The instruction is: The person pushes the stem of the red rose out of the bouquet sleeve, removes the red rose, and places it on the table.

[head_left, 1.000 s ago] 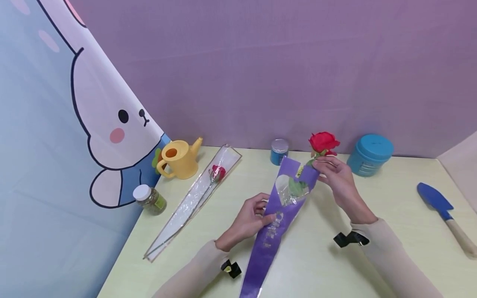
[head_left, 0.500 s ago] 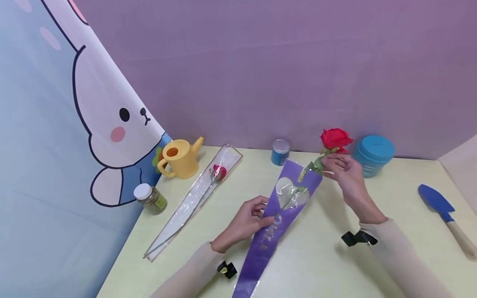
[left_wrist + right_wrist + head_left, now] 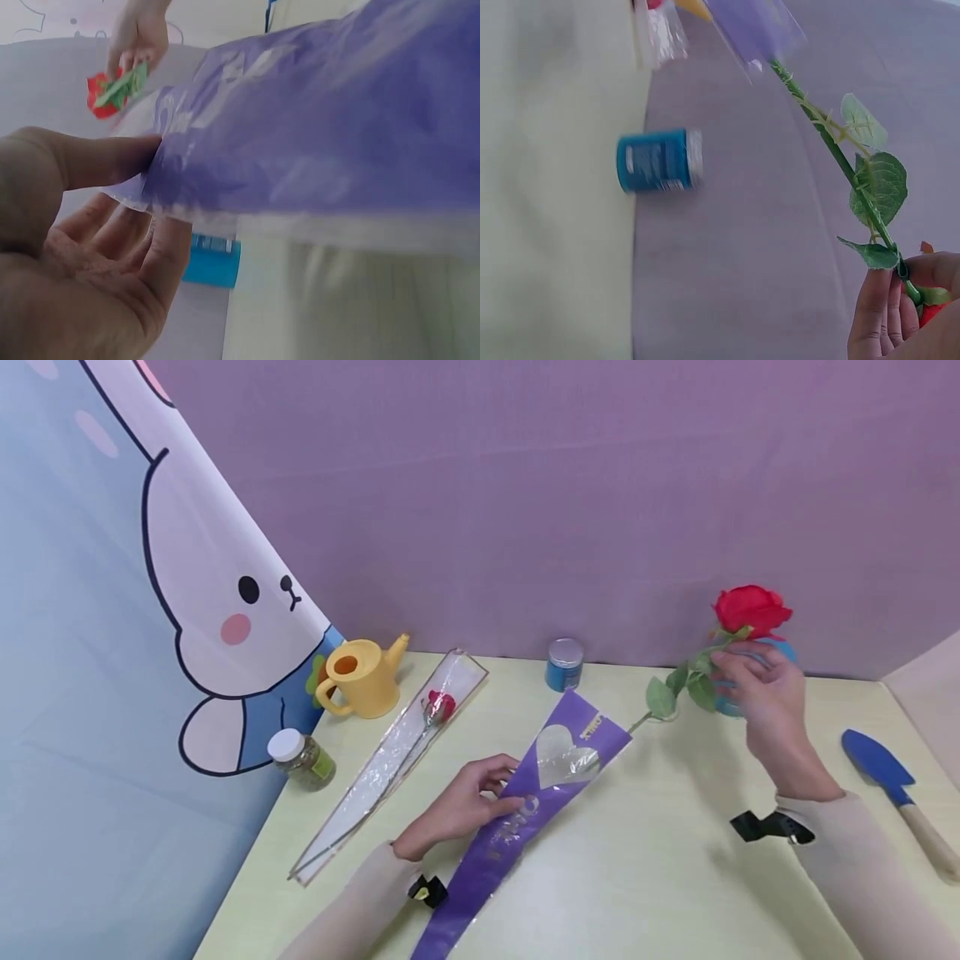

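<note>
A red rose [image 3: 752,610] with green leaves is pinched by my right hand [image 3: 772,693] just below the bloom. Its stem [image 3: 840,157] runs down to the left, and the lower end is still inside the mouth of a purple flower sleeve [image 3: 517,810] with a clear heart-shaped window. My left hand [image 3: 468,802] pinches the sleeve at its edge, thumb on the front face and fingers behind. In the left wrist view the thumb presses the purple film [image 3: 300,127] close up. The sleeve slants over the table, its narrow end toward me.
On the left lie a wrapped smaller rose [image 3: 438,706], a yellow watering can [image 3: 363,681] and a white-lidded jar [image 3: 302,760]. A small blue can [image 3: 564,665] stands at the back. A blue tub [image 3: 729,706] is mostly behind my right hand; a trowel [image 3: 877,760] lies far right.
My right hand has moved right and up, drawing the rose out so its leaves and much of the stem now show. My left hand and the sleeve have shifted left and tilted further.
</note>
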